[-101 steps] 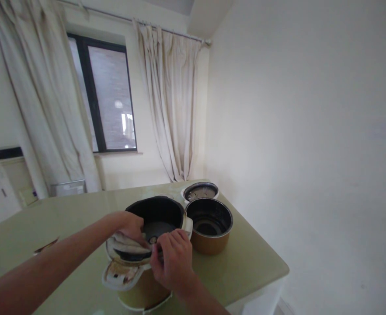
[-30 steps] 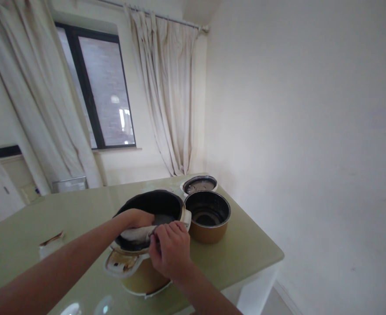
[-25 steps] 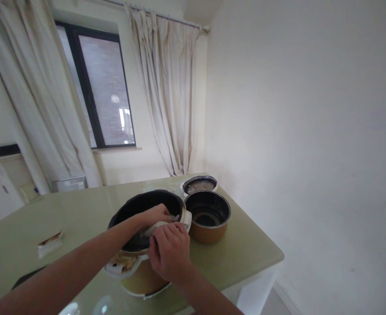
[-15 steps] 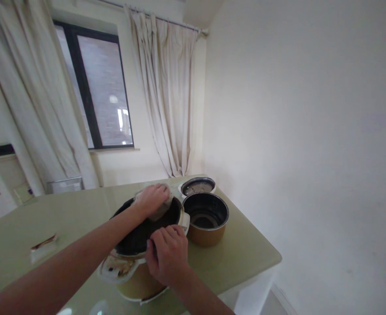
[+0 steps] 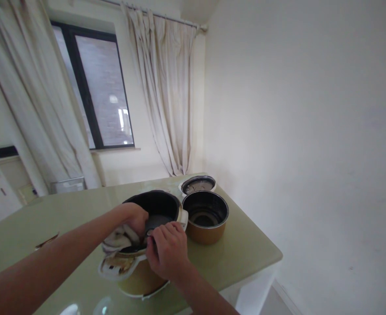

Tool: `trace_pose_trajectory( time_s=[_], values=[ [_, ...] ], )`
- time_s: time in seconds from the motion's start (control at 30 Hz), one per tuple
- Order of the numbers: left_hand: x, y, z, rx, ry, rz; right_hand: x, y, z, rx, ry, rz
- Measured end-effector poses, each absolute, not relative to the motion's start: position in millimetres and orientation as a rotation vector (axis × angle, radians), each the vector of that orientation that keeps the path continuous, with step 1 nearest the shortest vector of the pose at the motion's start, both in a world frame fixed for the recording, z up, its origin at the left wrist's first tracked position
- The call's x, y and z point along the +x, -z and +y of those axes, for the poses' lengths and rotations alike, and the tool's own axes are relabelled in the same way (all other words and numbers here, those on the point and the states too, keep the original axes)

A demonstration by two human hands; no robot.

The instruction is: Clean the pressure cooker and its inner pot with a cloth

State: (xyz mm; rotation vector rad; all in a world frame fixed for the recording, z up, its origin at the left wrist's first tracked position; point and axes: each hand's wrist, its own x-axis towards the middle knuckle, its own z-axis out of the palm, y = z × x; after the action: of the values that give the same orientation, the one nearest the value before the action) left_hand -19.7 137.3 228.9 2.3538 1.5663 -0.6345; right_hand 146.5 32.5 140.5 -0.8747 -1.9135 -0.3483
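A rice cooker body [image 5: 139, 280] with a dark interior and white rim stands near the table's front edge. My left hand [image 5: 136, 218] reaches over its near left rim, fingers closed around a whitish cloth [image 5: 122, 237] that bunches over the edge; the fingertips are hidden. On the near right side of the rim, my right hand [image 5: 169, 247] is closed, fingers curled over the edge. To the right of the cooker sits a brown inner pot [image 5: 207, 235] with a black inside, its opening facing up.
A round lid-like piece [image 5: 199, 184] with a white edge lies behind the inner pot. The pale green table [image 5: 84, 208] has a rounded corner at right. A small brown-edged piece [image 5: 46, 241] lies at left, partly behind my left forearm. Curtains [image 5: 166, 96] hang behind.
My left hand has moved with the cloth from the far side of the cooker's interior to its near left rim. My right hand stays on the rim.
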Motion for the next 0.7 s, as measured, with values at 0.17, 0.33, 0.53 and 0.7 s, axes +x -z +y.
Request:
trace_pose_trajectory(
  time_s=[0.17,0.33,0.53,0.7],
  values=[
    [8.9,-221.8,136.0,2.295,0.407,1.293,144.0,-137.5,32.9,-0.873,0.349,-1.892],
    [37.4,-223.1,149.0,2.539,-0.117,1.6,143.8,-138.5,31.7,-0.876,0.359,-1.885],
    [0.6,-226.5,160.5,2.901,0.027,1.674,145.2,-139.8,30.6,-0.897,0.365,-1.938],
    [-46.6,-219.5,148.7,2.827,0.382,1.867,144.8,-138.0,32.1,-0.885,0.36,-1.925]
  ],
)
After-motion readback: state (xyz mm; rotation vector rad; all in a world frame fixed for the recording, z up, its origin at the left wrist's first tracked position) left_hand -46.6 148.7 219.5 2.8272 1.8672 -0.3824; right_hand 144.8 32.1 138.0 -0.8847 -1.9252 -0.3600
